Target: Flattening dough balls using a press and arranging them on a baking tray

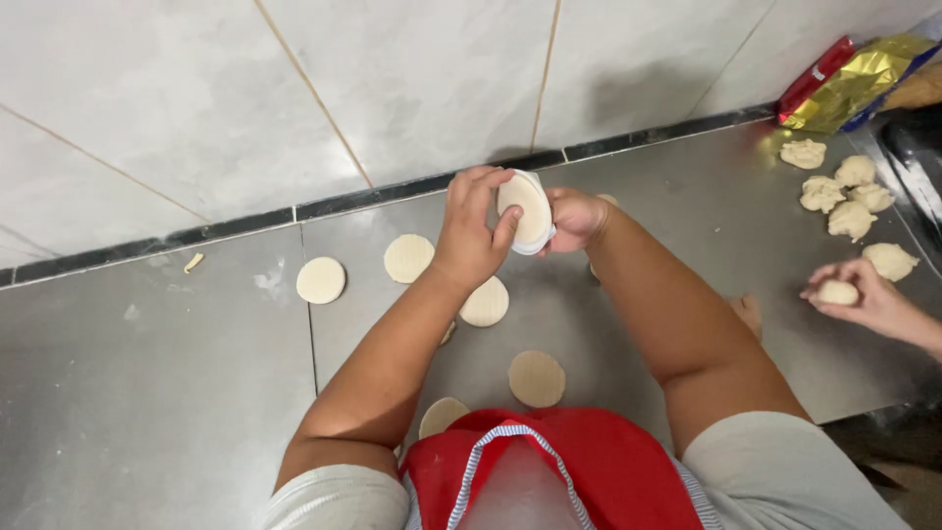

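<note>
Both hands, left [471, 236] and right [574, 218], clamp 1 white press [528, 211] at 12 o'clock; 6 discs [321, 280] below, 6 lumps [851, 218] at 2.

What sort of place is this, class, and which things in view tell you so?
Probably a kitchen or small bakery work area: a steel worktop below a tiled wall, flat dough discs laid out, and rough dough lumps near another person's hand.

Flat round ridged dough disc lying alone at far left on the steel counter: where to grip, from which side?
Take the flat round ridged dough disc by its thin rim, coming from above with fingertips sliding under opposite edges. It lies flat on the grey steel counter, nothing touching it, so there is no raised part; pinching its face would likely dent the ridges.
</note>
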